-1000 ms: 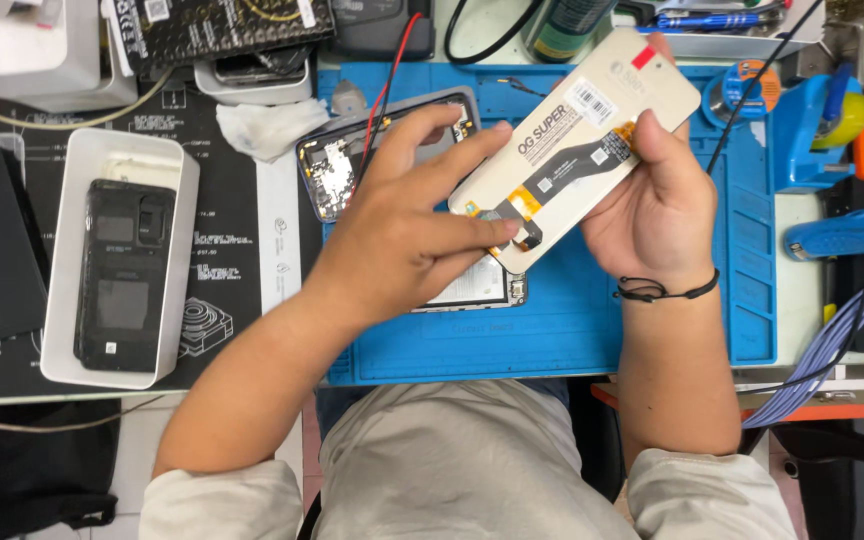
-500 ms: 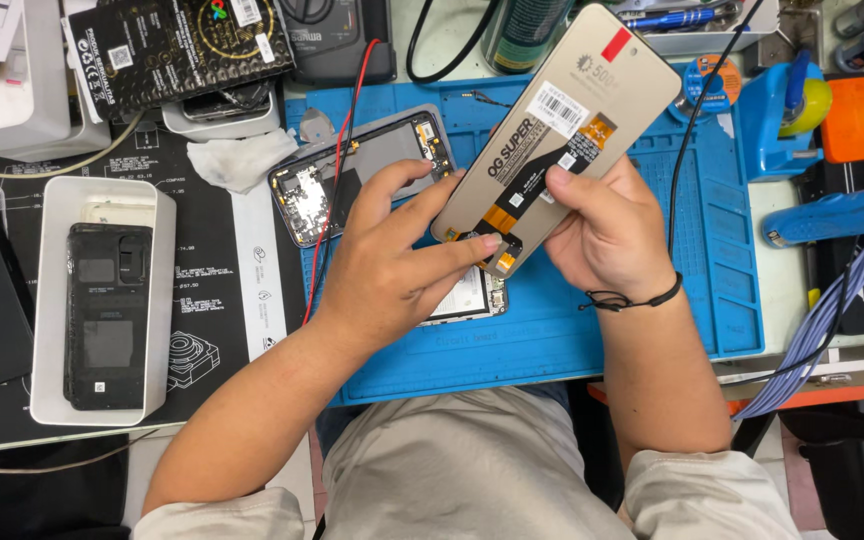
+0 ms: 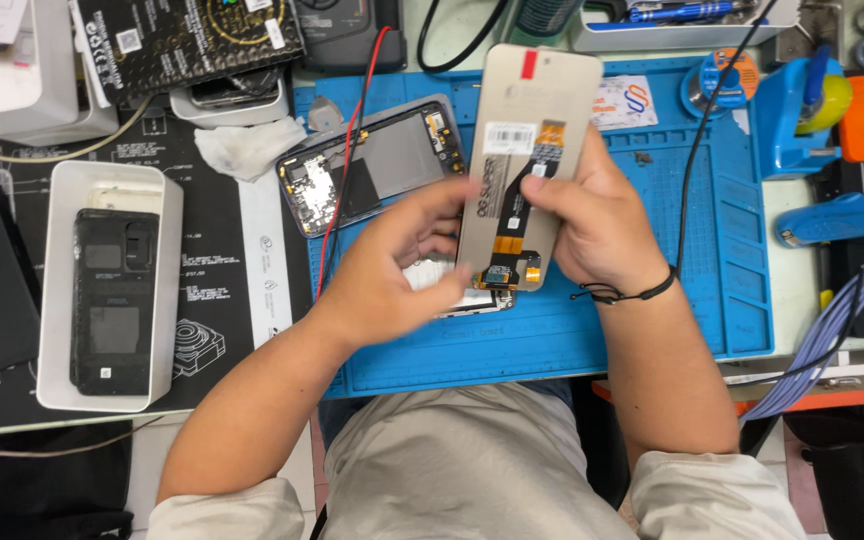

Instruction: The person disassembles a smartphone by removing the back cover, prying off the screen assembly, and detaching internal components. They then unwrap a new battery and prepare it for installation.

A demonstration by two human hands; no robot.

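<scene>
Gripping seen at right hand (image 3: 602, 225) — screen panel (image 3: 530, 150) held upright, back side up, thumb pressed on black flex cable (image 3: 514, 205). Left hand (image 3: 392, 265) blurred, fingers curled loosely beside panel's lower left edge; contact cannot be told. Open phone frame (image 3: 372, 165) lies on blue mat (image 3: 652, 320) just beyond left hand, red wire (image 3: 347, 170) across it. White tray (image 3: 164, 290) with black phone (image 3: 112, 300) well left of left hand.

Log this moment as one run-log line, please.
right hand: holds replacement screen panel upright | left hand: at panel's edge, blurred | opened phone: on blue mat
</scene>
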